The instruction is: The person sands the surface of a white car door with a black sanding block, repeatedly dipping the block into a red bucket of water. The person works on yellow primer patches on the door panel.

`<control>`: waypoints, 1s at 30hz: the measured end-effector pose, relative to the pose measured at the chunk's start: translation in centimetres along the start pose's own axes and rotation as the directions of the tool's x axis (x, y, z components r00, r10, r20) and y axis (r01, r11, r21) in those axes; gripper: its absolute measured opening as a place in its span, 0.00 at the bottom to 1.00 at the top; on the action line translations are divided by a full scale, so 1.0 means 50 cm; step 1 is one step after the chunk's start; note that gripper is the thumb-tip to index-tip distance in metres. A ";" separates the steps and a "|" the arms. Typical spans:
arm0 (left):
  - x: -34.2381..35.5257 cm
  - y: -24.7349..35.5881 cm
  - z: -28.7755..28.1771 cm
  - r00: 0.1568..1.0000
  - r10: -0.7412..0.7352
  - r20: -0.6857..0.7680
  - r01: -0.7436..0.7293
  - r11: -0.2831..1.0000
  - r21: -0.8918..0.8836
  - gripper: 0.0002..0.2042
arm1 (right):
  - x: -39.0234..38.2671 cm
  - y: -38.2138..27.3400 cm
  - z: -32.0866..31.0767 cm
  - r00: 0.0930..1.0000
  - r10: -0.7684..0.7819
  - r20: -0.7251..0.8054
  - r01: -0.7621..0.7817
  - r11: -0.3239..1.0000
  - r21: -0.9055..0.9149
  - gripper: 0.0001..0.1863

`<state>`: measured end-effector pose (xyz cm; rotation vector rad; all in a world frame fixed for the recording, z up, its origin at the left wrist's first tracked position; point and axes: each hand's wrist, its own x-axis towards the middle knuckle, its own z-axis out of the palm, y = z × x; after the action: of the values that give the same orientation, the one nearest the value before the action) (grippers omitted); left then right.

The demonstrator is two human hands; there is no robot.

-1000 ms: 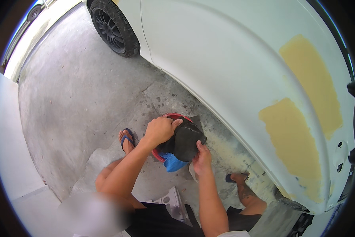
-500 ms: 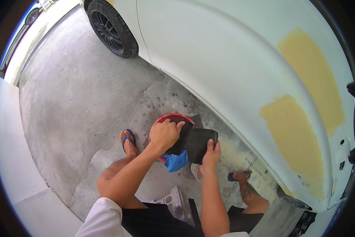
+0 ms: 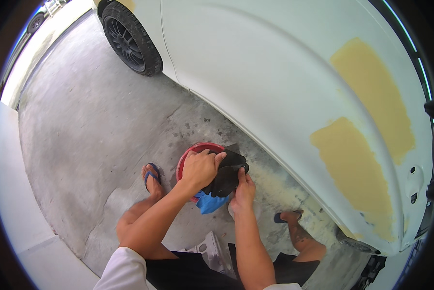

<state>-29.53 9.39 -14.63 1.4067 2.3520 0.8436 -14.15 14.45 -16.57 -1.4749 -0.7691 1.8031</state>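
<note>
Between my hands is a black sandpaper sheet (image 3: 224, 181), bent and bunched over a red basin (image 3: 180, 165) on the floor. My left hand (image 3: 199, 169) is closed on its left part, with the thumb pressed along the upper side. My right hand (image 3: 243, 190) pinches the right edge between thumb and fingers; the fingertips underneath are hidden. A blue cloth (image 3: 211, 203) hangs over the basin's near rim, just below the sheet. The hands and the sheet cover most of the basin's inside.
A white car (image 3: 255, 63) with tan filler patches (image 3: 354, 164) runs along the right side. Its front-left wheel (image 3: 130, 41) stands on the concrete floor (image 3: 91, 116). My sandalled feet flank the basin, and a grey plastic stool (image 3: 212, 253) is beneath me. A white wall (image 3: 28, 193) borders the left.
The sandpaper sheet was spread flatter and reached farther right; now it is bent and bunched. My right hand has moved left and slightly up, closer to my left hand.
</note>
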 end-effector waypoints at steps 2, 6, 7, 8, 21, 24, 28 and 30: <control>0.000 0.001 0.003 0.999 0.031 0.013 -0.029 0.996 -0.083 0.32 | 0.009 -0.010 -0.011 1.000 -0.019 -0.019 0.019 1.000 -0.009 0.20; -0.001 0.007 0.008 0.999 0.021 0.040 -0.015 0.991 -0.132 0.33 | 0.013 -0.024 -0.017 0.989 -0.151 -0.002 0.151 0.988 -0.021 0.19; 0.000 0.009 0.010 0.997 0.000 0.074 0.010 0.992 -0.130 0.33 | 0.012 -0.025 -0.014 0.981 -0.192 -0.010 0.191 0.980 -0.061 0.18; 0.001 0.010 0.011 0.996 -0.027 0.089 0.037 0.993 -0.113 0.33 | 0.010 -0.025 -0.011 0.964 -0.264 -0.021 0.261 0.962 -0.083 0.18; -0.005 0.037 -0.009 0.949 -0.038 0.312 0.080 0.989 -0.123 0.42 | -0.007 -0.086 -0.054 0.954 -0.301 0.014 0.294 0.919 -0.263 0.17; -0.002 0.050 -0.014 0.904 -0.122 0.409 0.211 0.961 -0.180 0.37 | -0.014 -0.109 -0.075 0.919 -0.364 0.153 0.394 0.874 -0.286 0.17; -0.014 0.055 -0.012 0.941 0.009 0.338 0.040 0.990 -0.138 0.28 | -0.020 -0.125 -0.094 0.855 -0.486 0.180 0.505 0.701 -0.504 0.16; -0.021 0.051 -0.008 0.943 0.077 0.323 -0.023 0.986 -0.167 0.26 | -0.018 -0.126 -0.101 0.855 -0.500 0.139 0.480 0.660 -0.578 0.16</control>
<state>-27.42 9.22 -12.83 1.4213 1.9620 0.7275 -8.24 17.63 -12.00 -1.4516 -1.6596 1.1504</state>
